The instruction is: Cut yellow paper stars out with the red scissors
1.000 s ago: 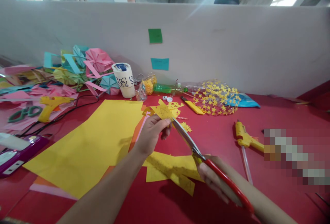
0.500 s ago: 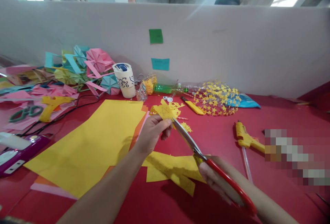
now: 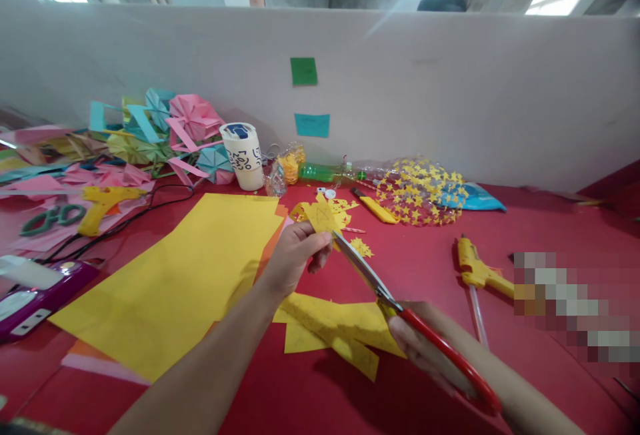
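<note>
Between thumb and fingers, my left hand pinches a small piece of yellow paper with a star drawn on it. Red-handled scissors are gripped in my right hand; their blade tips meet the lower edge of that paper, and the blades look nearly closed. Yellow paper strips lie crossed on the table below the hands. Just beyond the left hand are yellow paper scraps with cut-outs, and a small pile of cut yellow stars sits right of them.
Large yellow sheets cover the left of the red table. Behind stand a white cup, a green plastic bottle, a yellow cutter and a star-covered clear piece. Yellow glue guns lie left and right.
The yellow paper has turned slightly in my left hand against the scissor tips. Both hands keep nearly the same place.
</note>
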`<state>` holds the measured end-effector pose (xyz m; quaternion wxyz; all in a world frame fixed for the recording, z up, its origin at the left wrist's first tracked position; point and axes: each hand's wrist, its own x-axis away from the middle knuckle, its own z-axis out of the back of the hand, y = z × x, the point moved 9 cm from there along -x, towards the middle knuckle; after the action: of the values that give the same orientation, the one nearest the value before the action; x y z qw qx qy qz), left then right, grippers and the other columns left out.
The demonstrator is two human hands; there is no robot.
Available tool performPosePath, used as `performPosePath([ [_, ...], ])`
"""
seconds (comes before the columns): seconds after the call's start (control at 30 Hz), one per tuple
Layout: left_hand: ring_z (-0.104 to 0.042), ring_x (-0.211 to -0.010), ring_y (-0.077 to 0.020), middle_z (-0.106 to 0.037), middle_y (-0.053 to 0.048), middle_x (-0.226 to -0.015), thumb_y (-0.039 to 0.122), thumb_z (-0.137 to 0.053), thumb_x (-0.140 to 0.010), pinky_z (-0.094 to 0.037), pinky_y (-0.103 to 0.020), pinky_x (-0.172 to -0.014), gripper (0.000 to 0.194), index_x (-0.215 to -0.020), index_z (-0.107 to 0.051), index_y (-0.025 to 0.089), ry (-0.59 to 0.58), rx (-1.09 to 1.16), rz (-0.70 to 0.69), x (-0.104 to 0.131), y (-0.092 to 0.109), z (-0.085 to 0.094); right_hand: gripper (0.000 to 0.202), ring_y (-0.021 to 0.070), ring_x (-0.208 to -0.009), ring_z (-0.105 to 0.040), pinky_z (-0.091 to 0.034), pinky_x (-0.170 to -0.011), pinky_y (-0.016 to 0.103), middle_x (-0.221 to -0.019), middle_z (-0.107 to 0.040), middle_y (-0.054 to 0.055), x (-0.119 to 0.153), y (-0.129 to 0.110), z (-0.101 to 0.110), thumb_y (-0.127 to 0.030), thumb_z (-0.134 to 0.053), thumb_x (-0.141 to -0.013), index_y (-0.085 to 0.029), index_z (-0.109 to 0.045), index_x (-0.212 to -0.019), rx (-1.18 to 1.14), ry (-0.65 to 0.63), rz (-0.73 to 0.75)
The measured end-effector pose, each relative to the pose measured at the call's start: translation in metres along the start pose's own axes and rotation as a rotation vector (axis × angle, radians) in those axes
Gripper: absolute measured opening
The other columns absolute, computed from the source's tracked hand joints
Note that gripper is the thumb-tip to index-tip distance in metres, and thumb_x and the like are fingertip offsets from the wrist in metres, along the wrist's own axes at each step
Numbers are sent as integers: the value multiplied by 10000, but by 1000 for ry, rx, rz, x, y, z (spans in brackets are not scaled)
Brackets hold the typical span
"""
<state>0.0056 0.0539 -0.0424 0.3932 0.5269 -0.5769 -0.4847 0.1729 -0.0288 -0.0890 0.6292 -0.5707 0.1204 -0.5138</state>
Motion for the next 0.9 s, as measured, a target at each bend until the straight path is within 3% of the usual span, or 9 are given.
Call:
performPosePath([
  [0.33, -402, -356, -47, -474, 43, -418, 236, -571, -731, -261, -171, -347, 220, -532, -541, 146, -14, 14, 2, 0, 0, -1, 589, 14, -278, -267, -201, -253, 128, -422, -334, -96, -4, -2, 1, -777, -399, -731, -203, -357, -607, 10, -7, 14],
  [0.57, -421, -353, -61, -516, 21, -421, 280, -555, -762, -300, -180, -353, 245, -564, -596, 141, 5, -22, 7, -1, -5, 4, 515, 17, -299, -273, -206, -269, 133, -465, -339, -95, -2, -2, 3, -686, -475, -775, -202, -363, -639, -14, 15, 11],
  [0.9, -441, -421, -69, -529, 9, -457, 370, -589, -768, -326, -186, -403, 310, -550, -621, 153, 79, -93, 39, 6, -16, 7, 510, 29, -325, -311, -208, -300, 135, -463, -344, -90, -6, 10, -4, -672, -400, -829, -196, -379, -647, -126, 4, 100],
])
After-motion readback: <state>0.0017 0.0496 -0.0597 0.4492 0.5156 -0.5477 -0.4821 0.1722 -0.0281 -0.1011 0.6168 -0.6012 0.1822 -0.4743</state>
